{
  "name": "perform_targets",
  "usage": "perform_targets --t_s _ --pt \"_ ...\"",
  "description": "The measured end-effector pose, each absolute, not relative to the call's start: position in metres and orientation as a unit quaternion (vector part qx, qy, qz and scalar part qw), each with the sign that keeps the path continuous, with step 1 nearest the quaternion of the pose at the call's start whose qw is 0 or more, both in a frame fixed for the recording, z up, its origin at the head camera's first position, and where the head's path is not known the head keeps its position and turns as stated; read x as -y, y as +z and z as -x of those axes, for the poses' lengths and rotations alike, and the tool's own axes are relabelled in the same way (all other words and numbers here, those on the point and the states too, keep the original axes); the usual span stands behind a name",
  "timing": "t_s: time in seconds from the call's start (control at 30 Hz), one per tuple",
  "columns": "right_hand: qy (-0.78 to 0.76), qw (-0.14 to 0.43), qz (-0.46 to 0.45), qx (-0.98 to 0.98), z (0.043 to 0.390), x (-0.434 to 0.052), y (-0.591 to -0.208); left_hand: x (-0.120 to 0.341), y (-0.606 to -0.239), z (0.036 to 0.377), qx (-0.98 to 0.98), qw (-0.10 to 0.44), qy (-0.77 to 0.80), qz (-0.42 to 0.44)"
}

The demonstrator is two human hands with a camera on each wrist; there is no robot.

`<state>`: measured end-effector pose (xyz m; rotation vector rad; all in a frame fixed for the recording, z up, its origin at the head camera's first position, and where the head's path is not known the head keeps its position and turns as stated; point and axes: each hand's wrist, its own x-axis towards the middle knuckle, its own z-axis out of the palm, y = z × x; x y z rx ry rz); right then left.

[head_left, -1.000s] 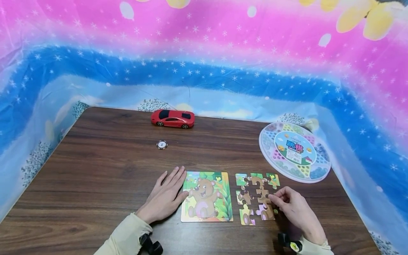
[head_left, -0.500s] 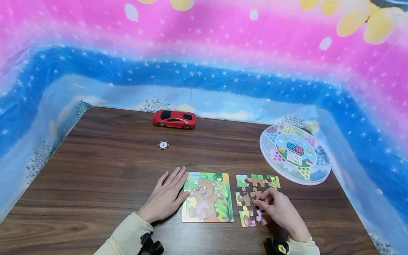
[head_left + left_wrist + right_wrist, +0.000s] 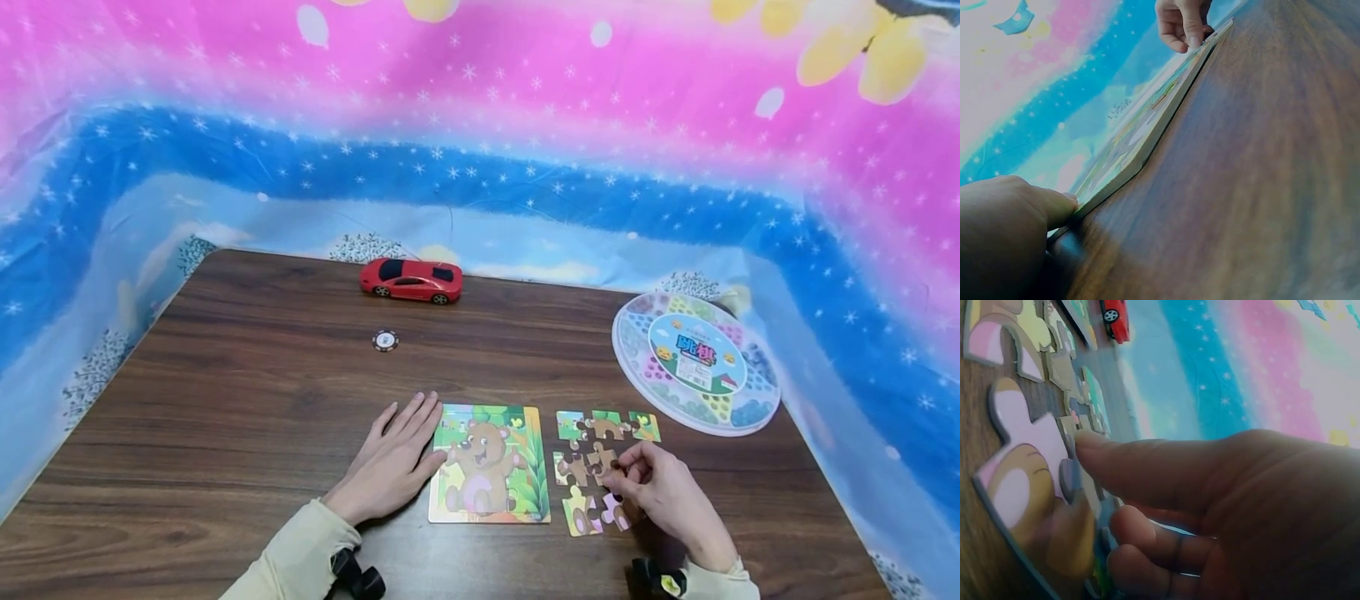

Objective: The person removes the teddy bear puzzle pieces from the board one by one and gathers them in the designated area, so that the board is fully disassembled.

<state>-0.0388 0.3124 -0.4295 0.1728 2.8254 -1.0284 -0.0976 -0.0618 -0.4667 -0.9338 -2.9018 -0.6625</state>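
A square bear puzzle board (image 3: 489,463) lies near the table's front edge. My left hand (image 3: 396,460) rests flat beside it, fingers straight and touching its left edge; in the left wrist view the thumb (image 3: 1054,206) meets the board's rim (image 3: 1147,134). Right of the board lie several loose puzzle pieces (image 3: 607,426). My right hand (image 3: 651,485) sits over them with fingers curled, pinching a brown middle piece (image 3: 602,460). In the right wrist view its thumb (image 3: 1147,465) reaches over a pink and brown piece (image 3: 1025,487).
A red toy car (image 3: 410,281) stands at the back of the brown wooden table (image 3: 247,392), a small round chip (image 3: 385,340) in front of it. At the right sits a round plastic game box (image 3: 696,362). Bright patterned cloth surrounds the table.
My right hand has slid left from the right side of the loose pieces to the middle ones and curled onto one. The lower right piece has shifted slightly. The left hand has stayed put.
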Motion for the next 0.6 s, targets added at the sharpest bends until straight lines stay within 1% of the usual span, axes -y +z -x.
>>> perform_targets --t_s 0.27,0.5,0.6 --pt "-0.325 0.054 -0.074 -0.941 0.035 -0.323 -0.423 0.061 -0.466 0.099 0.93 0.015 -0.213 0.298" --pt "-0.34 0.092 -0.099 -0.931 0.03 -0.33 -0.423 0.061 -0.469 0.099 0.93 0.019 -0.213 0.297" --pt "-0.33 0.098 -0.104 -0.933 0.029 -0.33 -0.424 0.061 -0.469 0.099 0.929 0.019 -0.218 0.297"
